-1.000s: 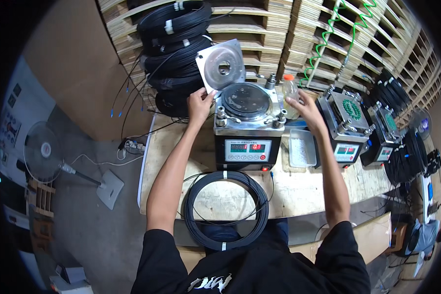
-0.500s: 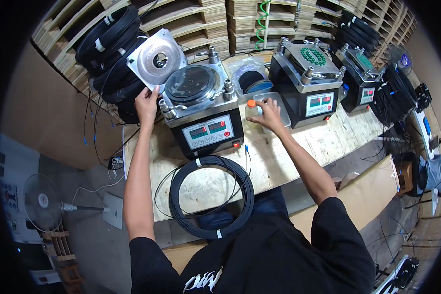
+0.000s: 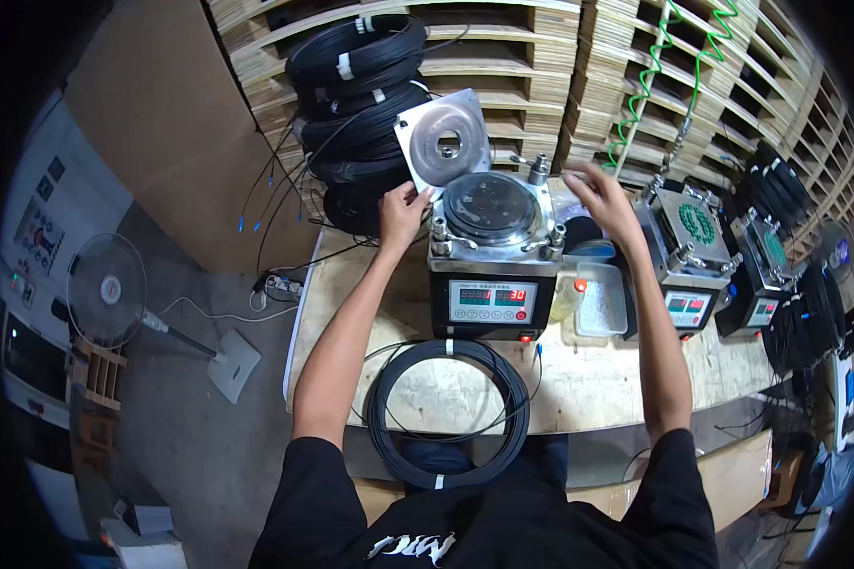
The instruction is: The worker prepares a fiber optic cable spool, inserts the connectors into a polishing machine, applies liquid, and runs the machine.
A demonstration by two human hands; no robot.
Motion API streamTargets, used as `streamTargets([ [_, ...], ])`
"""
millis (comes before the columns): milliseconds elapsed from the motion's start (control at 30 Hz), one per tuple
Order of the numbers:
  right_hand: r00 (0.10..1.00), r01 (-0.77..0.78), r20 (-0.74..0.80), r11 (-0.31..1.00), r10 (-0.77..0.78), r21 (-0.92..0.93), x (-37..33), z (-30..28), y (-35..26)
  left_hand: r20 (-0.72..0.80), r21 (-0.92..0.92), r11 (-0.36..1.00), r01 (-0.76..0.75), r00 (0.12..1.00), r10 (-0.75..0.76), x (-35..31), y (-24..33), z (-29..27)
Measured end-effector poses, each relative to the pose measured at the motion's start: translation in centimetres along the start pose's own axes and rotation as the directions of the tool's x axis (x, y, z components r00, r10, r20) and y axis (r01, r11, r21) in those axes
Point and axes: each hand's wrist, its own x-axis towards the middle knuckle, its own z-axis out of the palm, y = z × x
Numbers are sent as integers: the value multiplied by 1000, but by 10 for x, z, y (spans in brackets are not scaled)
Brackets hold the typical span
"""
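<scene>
My left hand point(image 3: 404, 218) pinches the lower corner of a square metal plate point(image 3: 448, 137), tilted up beside the polishing machine point(image 3: 489, 303). The plate has a ring-shaped face and a central hole. On the machine sits a round dark disc point(image 3: 491, 207) with wet-looking spots, among metal corner posts with lever clamps. My right hand point(image 3: 603, 201) is raised at the machine's back right, fingers apart and slightly blurred, with nothing seen in it. An orange-capped bottle point(image 3: 566, 302) stands right of the machine, by a clear plastic tray point(image 3: 602, 305).
A black cable coil point(image 3: 381, 417) overhangs the table's front edge. More coils point(image 3: 356, 104) are stacked behind the plate. Two similar machines point(image 3: 690, 237) stand to the right, round pads point(image 3: 586, 239) behind the tray. Wooden pallets point(image 3: 503, 57) line the back; a fan point(image 3: 109, 289) is at left.
My right hand has let go of the bottle and moved up to the machine's back right. My left hand still holds the plate. The view has shifted left, and the machine's display has changed.
</scene>
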Motion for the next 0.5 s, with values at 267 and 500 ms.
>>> streamTargets([
  [267, 947, 121, 314, 983, -72, -140, 179, 89, -91, 194, 112, 992, 52, 978, -73, 19, -2, -5],
  [500, 965, -17, 258, 989, 54, -145, 193, 105, -90, 257, 360, 930, -77, 966, -20, 24, 27, -12],
])
